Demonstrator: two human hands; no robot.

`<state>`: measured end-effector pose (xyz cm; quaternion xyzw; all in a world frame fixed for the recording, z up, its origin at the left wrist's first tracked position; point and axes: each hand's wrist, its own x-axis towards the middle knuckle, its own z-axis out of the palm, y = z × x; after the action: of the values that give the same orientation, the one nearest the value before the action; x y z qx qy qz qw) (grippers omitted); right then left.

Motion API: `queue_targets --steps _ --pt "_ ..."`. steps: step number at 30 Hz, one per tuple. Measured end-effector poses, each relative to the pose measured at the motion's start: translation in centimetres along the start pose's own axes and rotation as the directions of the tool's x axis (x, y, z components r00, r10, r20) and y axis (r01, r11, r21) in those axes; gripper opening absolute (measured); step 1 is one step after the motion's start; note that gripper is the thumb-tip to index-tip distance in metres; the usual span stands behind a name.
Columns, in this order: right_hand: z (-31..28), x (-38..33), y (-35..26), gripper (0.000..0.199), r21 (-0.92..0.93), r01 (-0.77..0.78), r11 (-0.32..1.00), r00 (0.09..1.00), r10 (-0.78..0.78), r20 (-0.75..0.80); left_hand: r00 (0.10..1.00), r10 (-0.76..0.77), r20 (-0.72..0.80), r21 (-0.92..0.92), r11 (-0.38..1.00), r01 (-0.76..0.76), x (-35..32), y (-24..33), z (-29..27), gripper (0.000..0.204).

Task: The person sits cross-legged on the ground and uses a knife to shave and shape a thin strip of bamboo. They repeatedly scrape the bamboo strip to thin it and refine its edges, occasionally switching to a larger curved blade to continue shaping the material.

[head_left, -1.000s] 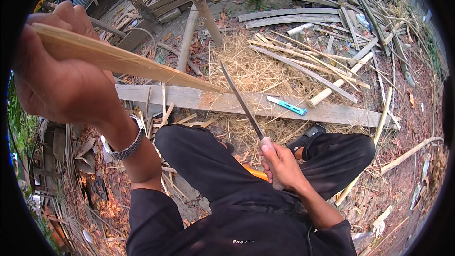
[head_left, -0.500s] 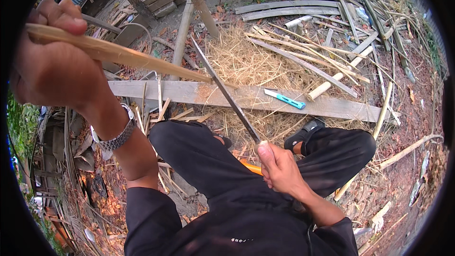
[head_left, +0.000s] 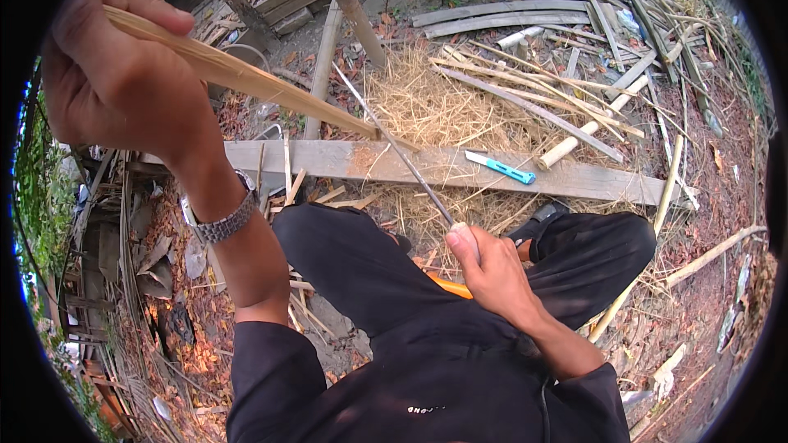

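Note:
My left hand (head_left: 131,74), raised at the upper left with a metal-banded watch on its wrist, is closed round one end of a pale bamboo strip (head_left: 263,86). The strip slopes down to the right, its far end at the grey plank (head_left: 591,184). In my right hand (head_left: 492,275) is the light handle of a long knife (head_left: 423,182), gripped above my lap. Its blade points up and away, nearly edge-on, and crosses the strip near its lower end; whether they touch I cannot tell. A turquoise utility knife (head_left: 502,168) lies on the plank with its blade out.
Beyond the plank is a heap of shavings (head_left: 419,102). Bamboo poles (head_left: 574,143) and loose boards (head_left: 509,20) lie at the far right. A post (head_left: 349,4) stands ahead. An orange object (head_left: 450,285) shows between my bent legs, partly hidden.
The knife blade has turned from showing its flat side to nearly edge-on. My left hand and the strip have shifted slightly right, and the strip slopes more steeply.

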<state>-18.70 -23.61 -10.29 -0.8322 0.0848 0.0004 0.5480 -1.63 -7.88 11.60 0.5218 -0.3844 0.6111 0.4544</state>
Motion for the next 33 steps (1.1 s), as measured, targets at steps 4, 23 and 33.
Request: queue_targets --steps 4,23,33 --pt "-0.8 -1.2 -1.4 0.039 0.125 0.196 0.973 0.975 -0.179 -0.131 1.0 -0.009 0.004 0.081 0.997 0.009 -0.2 -0.9 0.0 0.039" --pt "1.0 -1.0 4.8 0.035 0.46 -0.105 0.882 0.983 0.024 0.18 0.975 -0.223 -0.01 -0.122 0.968 0.22 -0.1 -3.6 0.5 0.019" --pt "-0.6 -1.4 1.0 0.05 0.449 -0.066 0.891 0.996 0.033 0.081 0.976 -0.212 0.053 0.056 0.976 0.209 -0.4 -1.9 0.8 0.027"
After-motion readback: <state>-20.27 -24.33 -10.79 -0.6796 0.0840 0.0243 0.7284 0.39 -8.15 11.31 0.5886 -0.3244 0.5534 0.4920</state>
